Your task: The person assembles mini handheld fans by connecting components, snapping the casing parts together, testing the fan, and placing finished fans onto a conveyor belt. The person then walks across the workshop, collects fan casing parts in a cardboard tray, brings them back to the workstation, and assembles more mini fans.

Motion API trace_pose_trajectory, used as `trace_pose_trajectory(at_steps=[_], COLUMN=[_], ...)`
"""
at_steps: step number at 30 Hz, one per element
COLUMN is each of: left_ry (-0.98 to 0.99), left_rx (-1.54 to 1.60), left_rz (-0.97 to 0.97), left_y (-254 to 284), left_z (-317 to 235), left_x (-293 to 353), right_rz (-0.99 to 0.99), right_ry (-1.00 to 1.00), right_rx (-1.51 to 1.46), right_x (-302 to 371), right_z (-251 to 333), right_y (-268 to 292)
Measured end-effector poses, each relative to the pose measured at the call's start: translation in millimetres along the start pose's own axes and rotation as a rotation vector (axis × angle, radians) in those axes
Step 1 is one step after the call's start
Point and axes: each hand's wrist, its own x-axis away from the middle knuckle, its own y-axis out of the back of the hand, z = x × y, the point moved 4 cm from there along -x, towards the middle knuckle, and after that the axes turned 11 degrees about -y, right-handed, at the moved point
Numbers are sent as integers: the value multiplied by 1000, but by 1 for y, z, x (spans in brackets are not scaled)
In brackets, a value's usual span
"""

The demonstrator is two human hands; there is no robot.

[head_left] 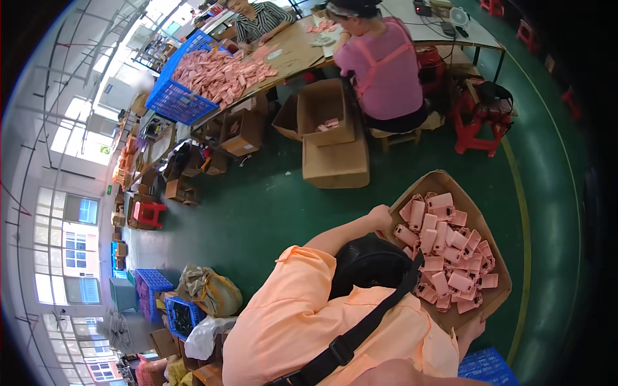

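1. Pink plastic pieces (444,238) lie in a loose heap in an open cardboard box (494,297), held up in front of the wearer over the green floor (270,219).
2. Left hand (383,217): closed over the box's left rim, gripping cardboard and none of the pieces. Right hand (474,328): closed on the near edge, its fingers mostly hidden; we note no piece in it either.
3. Done, by our reading: the box is loaded and lifted clear of the floor. The heap covers much of its bottom, bare cardboard showing along the far end and right side.
4. Left, by our reading: the box is not yet set down, and the pieces in it are neither sorted nor stacked; they lie at all angles.
5. Beyond, on the desk (299,42), we see a blue crate (174,103) with a large pink pile (219,74) spilling from it. A person in a striped top (267,19) and a person in a pink top (393,77) sit there; much there looks unfinished.
6. A floor-level carton (325,145) near them holds only a few pink pieces. We cannot tell whether these match the carried ones.
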Motion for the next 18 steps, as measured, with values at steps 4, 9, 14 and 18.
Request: trace_pose_trajectory(at_steps=[4,9,14,18], left_ry=[-24,-247,-203,-184], left_rx=[12,-227,-36,103], left_rz=[-25,353,453,475], left_y=[-23,-114,-203,-292], left_z=[-78,-219,-344,-399], left_x=[-121,-291,-378,-456], right_rz=[105,-141,-411,-528], right_ry=[-133,-106,-239,-258], right_rx=[-201,-256,-36,-23], right_x=[-75,-226,-305,-386], right_z=[106,96,177,225], right_y=[-55,-37,34,73])
